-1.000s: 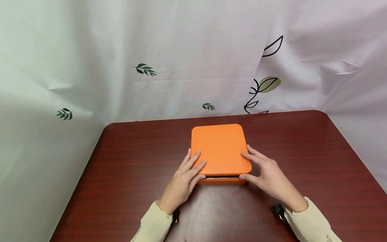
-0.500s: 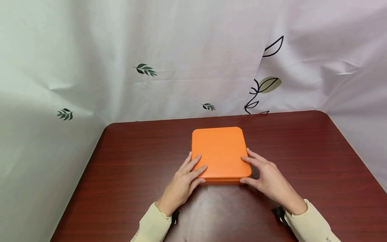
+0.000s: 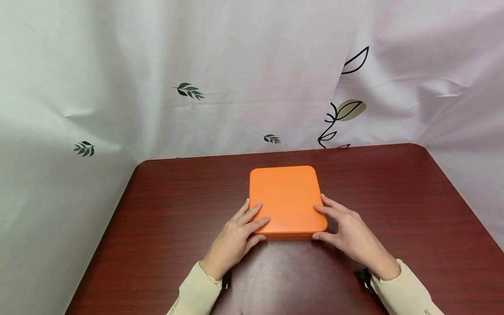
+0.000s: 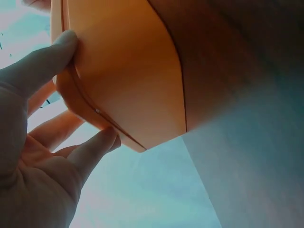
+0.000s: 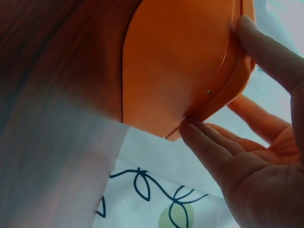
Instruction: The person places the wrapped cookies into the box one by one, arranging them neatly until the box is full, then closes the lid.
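Note:
An orange square box [image 3: 287, 237] with rounded corners sits on the table, its orange lid [image 3: 289, 197] down on top. My left hand [image 3: 233, 238] holds the lid at the near left corner, with fingers spread over the top and side and the thumb at the front edge. At the near right corner my right hand [image 3: 350, 229] grips the lid between thumb and fingers. A thin seam between lid and box [image 4: 128, 71] shows in the left wrist view. In the right wrist view the thumb and fingertips touch the lid's rim along the box [image 5: 175, 57]. The box's inside is hidden.
The dark red wooden table [image 3: 177, 218] has rounded far corners. A white curtain [image 3: 236, 65] printed with leaves hangs behind it and along both sides. Pale sleeves [image 3: 198, 288] cover the forearms, and a black strap shows at each wrist.
The lid's near edge has come down with both hands, and the dark gap at the front of the box has closed. In the last half second the hands have hardly moved.

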The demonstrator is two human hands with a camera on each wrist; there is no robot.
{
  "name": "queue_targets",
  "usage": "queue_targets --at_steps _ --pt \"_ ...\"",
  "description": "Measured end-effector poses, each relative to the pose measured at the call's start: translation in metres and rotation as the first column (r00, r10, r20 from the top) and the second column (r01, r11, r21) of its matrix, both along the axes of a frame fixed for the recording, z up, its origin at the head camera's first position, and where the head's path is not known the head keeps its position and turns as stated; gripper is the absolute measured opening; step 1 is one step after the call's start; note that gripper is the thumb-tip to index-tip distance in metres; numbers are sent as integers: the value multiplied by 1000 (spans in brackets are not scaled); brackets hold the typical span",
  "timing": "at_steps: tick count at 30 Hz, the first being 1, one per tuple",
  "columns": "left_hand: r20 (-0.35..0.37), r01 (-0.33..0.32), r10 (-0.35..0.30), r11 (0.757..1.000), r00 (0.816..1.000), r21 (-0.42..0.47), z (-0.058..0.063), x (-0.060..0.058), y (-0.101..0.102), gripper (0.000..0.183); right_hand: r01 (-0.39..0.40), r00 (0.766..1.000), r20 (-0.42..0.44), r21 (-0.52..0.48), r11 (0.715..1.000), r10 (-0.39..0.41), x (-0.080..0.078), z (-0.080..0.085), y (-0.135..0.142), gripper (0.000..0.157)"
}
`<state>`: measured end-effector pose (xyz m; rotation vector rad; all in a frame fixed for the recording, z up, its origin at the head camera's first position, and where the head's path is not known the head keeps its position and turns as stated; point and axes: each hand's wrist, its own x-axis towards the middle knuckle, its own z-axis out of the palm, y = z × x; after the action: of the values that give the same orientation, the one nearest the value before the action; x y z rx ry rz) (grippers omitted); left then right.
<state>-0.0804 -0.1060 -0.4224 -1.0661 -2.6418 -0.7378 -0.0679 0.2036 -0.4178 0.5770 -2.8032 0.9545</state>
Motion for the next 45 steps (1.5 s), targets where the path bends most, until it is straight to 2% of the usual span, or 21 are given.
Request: queue_targets --at_steps 10,18,26,30,33,36,40,45 --pt "20 -23 23 1000 1000 -17 4 -3 0 46 -27 1000 1 21 999 27 -4 -3 2 69" --pt "40 -57 57 998 998 -4 6 -3 0 48 -40 998 43 56 998 37 -9 1 3 70" --pt "26 -48 49 999 998 -20 10 -12 -5 42 -34 998 52 76 997 30 -10 4 2 68" --pt "-3 -78 78 995 997 -54 16 -24 -7 40 -14 999 42 85 996 10 -14 7 1 59" --pt "7 -123 124 990 992 -70 19 -39 -6 44 17 1000 18 82 996 -19 -20 8 1 57" --pt "72 -158 165 983 984 -90 20 -57 -4 52 20 999 30 78 997 -23 -31 8 0 64" --pt "188 -156 182 977 965 -147 18 -77 -2 69 2 995 95 89 996 -11 -52 7 -2 72" --pt "313 -136 184 976 932 -167 13 -89 0 80 -42 990 137 130 991 24 -72 8 -2 69"
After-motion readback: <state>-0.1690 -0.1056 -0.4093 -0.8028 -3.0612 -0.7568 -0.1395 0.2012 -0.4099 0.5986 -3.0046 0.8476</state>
